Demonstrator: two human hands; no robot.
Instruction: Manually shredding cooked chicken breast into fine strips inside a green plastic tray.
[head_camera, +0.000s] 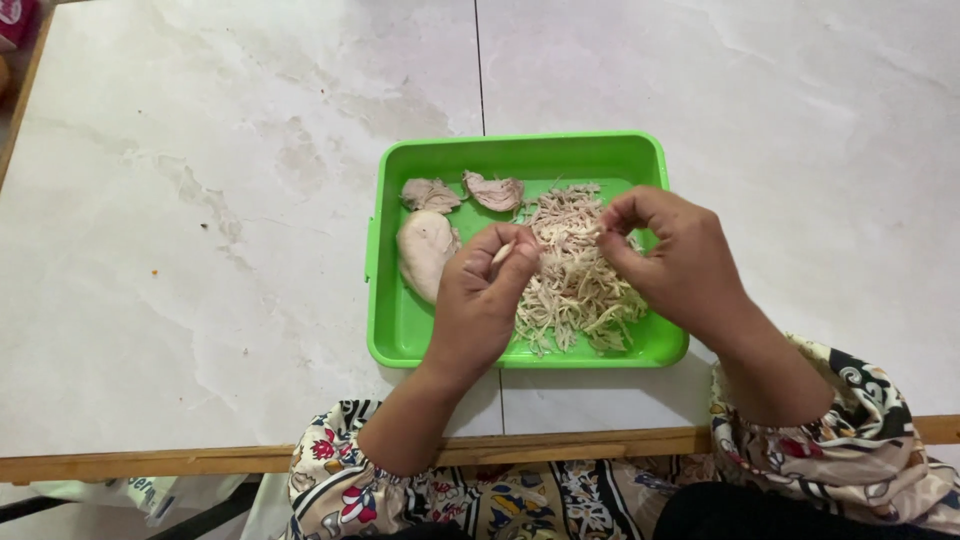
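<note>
A green plastic tray (640, 150) sits on the pale marbled surface (200, 250), close to its near wooden edge. Both hands work above the tray. The left hand (478, 305) pinches a thin strip of cooked chicken (503, 252) between thumb and fingertips, closed on it. The right hand (672, 258) is curled, its fingertips pinched on fine strands at the top of the shredded chicken pile (575, 280), which fills the tray's right half. In the tray's left half lies a whole pale chicken piece (424, 250), and two smaller torn pieces (432, 195) rest by the far-left corner.

The meat looks soft, light and fibrous, likely a little slippery; it should part along the grain, so a fingertip pinch at a strip's end seems the best hold.

At the near-left, below the surface's edge, a pale plastic package (130, 490) with dark print shows partly. A pink object (15, 20) is cut off at the far-left corner.
</note>
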